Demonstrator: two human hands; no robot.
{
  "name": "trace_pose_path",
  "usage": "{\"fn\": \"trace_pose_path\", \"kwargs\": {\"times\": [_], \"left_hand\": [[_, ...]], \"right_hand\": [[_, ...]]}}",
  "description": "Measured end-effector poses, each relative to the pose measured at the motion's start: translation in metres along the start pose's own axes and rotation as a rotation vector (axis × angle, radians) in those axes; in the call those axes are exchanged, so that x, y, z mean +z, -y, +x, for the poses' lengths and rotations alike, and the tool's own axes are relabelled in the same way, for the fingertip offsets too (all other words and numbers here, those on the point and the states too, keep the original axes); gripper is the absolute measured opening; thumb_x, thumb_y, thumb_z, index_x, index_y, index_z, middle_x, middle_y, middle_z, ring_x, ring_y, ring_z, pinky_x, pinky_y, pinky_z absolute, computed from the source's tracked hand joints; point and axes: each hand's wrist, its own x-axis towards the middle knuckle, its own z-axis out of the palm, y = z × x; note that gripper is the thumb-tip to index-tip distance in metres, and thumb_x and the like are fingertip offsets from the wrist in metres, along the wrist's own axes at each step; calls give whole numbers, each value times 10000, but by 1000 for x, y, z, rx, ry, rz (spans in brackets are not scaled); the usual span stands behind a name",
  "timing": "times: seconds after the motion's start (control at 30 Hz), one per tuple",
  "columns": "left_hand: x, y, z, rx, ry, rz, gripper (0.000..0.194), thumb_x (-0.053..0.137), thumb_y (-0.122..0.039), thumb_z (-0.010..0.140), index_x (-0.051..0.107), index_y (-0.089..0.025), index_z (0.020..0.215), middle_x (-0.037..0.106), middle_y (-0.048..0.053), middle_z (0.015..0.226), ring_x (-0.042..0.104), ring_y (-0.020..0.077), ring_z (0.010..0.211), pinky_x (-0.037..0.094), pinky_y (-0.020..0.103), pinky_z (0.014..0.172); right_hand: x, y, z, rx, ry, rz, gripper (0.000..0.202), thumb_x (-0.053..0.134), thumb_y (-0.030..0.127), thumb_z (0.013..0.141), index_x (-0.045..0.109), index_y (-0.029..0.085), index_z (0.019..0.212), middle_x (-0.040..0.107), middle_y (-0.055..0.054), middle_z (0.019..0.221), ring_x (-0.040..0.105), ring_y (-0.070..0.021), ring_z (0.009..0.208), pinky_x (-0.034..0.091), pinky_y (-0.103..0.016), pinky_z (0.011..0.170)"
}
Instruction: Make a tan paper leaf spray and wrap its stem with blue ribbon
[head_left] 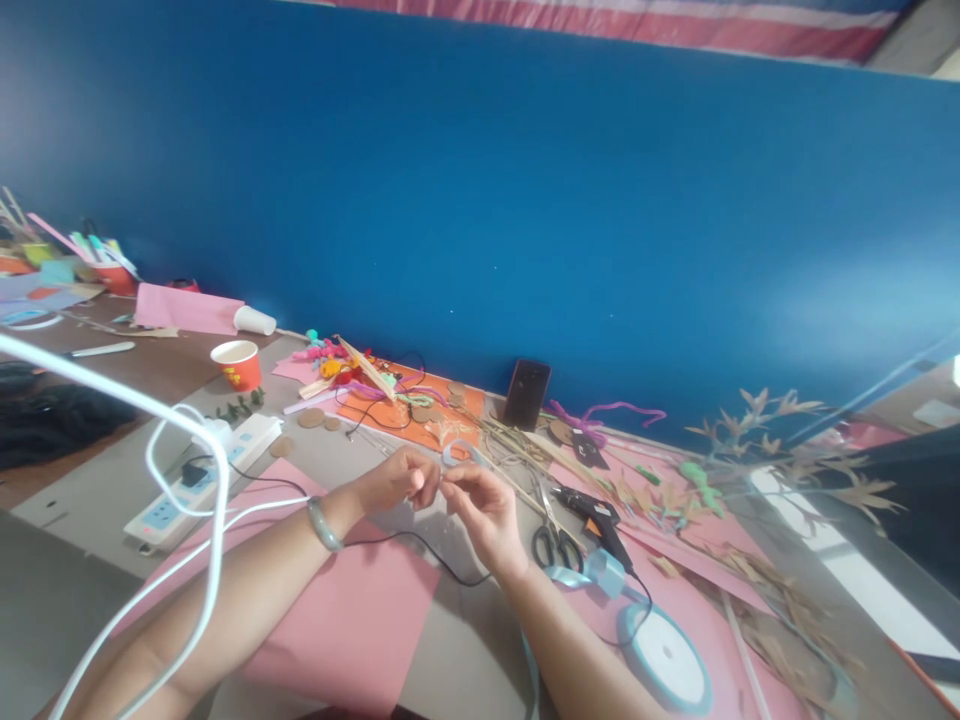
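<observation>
My left hand (405,480), with a pale bangle (324,524) at the wrist, is closed in a pinch over the middle of the table. Close against it, my right hand (480,508) pinches too, thumb against fingers. Whatever lies between the fingertips is too small to make out. A pale loop of ribbon (459,452) shows just behind the fingers. Beneath my hands are a pink paper sheet (352,620) and a thin black cable (420,545). Right of my right hand lie black-handled scissors (556,545) and a black glue gun (600,515).
A white power strip (202,485) sits left, with a white cable (223,500) looping across the near view. A ribbon spool (667,655) lies at right. Behind stand a phone (526,393) and a red paper cup (237,366). Dried leafy stems (757,420) reach out at right.
</observation>
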Motion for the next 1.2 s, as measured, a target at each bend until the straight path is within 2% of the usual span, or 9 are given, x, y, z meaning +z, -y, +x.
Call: {"fn": "trace_pose_path", "kwargs": {"times": [0.17,0.3,0.47,0.73,1.0,1.1,1.2], "left_hand": [[1,5,5,5,-113,116,621,668,-730,630,517,-151,468,463,-16,435,401,87,434,289,241,478],[2,7,7,12,-193,163,639,650,-750,621,474,-160,449,466,-19,426,415,88,420,296,232,457],[0,10,7,25,-279,229,601,672,-673,673,456,-164,438,452,-26,411,399,84,416,278,232,458],[0,17,6,56,-421,421,565,657,-597,740,445,-171,436,448,-30,419,407,96,448,311,239,493],[-7,21,5,110,-467,518,572,703,-539,721,345,-178,458,332,-61,456,312,79,474,241,236,485],[-11,24,6,83,-473,503,589,728,-562,677,337,-180,456,337,-63,451,310,78,473,235,233,479],[-11,24,7,26,-392,401,576,741,-588,643,384,-176,457,409,-47,446,354,82,461,251,232,475]], "right_hand": [[5,2,1,19,-25,77,215,762,397,751,659,207,761,651,-18,713,544,-129,534,465,-280,530],[3,-5,2,34,-72,97,233,773,403,733,654,205,772,624,-6,702,511,-115,521,463,-271,518],[0,-9,4,43,-86,98,198,765,367,748,654,209,794,623,4,702,510,-108,518,454,-261,517],[1,-14,8,42,-156,9,212,760,363,748,648,192,698,604,10,616,485,-101,483,408,-251,498],[-1,-17,7,61,-154,-79,213,740,368,759,657,185,689,597,8,608,480,-104,489,402,-241,486],[-3,-15,7,42,-125,-151,219,724,352,779,640,179,673,571,18,578,483,-102,497,399,-239,510],[-4,-13,7,69,-23,-79,230,707,372,800,616,180,711,560,26,573,504,-105,506,410,-241,535]]}}
